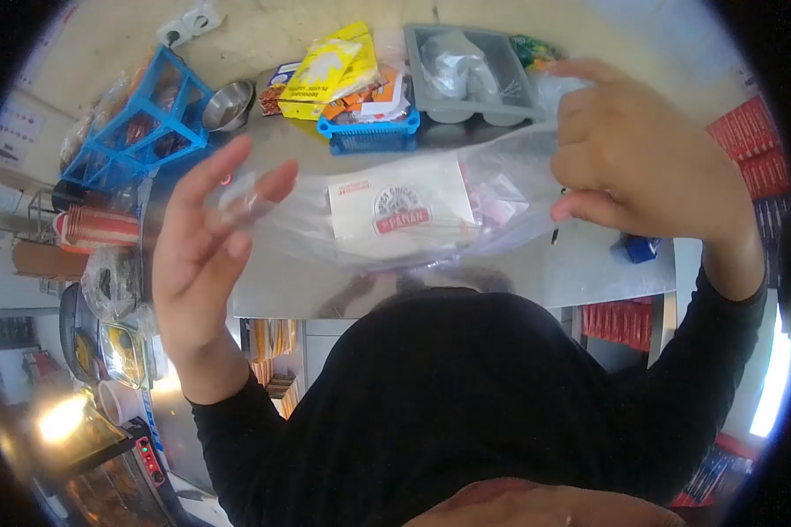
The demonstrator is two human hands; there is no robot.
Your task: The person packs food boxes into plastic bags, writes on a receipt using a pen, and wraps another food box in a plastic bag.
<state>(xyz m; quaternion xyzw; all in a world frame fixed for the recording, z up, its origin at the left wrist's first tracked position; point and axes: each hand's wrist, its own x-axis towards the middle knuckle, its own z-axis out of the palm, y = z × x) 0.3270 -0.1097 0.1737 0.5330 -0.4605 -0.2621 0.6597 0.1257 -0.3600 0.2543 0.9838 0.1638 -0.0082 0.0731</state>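
A clear plastic bag (303, 230) lies stretched sideways above the steel table, with a white printed box (402, 209) and small wrapped items (498, 204) inside it. At the bag's left end is my left hand (204, 241), its fingers apart and a bit of the clear plastic against the fingertips. My right hand (620, 158) is at the bag's right end, its fingers curled round the plastic edge and the index finger reaching up and left.
Behind the bag stand a blue basket (369, 139) of packets, a grey divided tray (470, 75) and a metal bowl (229, 105). A blue rack (154, 123) and striped cups (101, 227) are at the left. A small blue object (642, 248) lies at the right.
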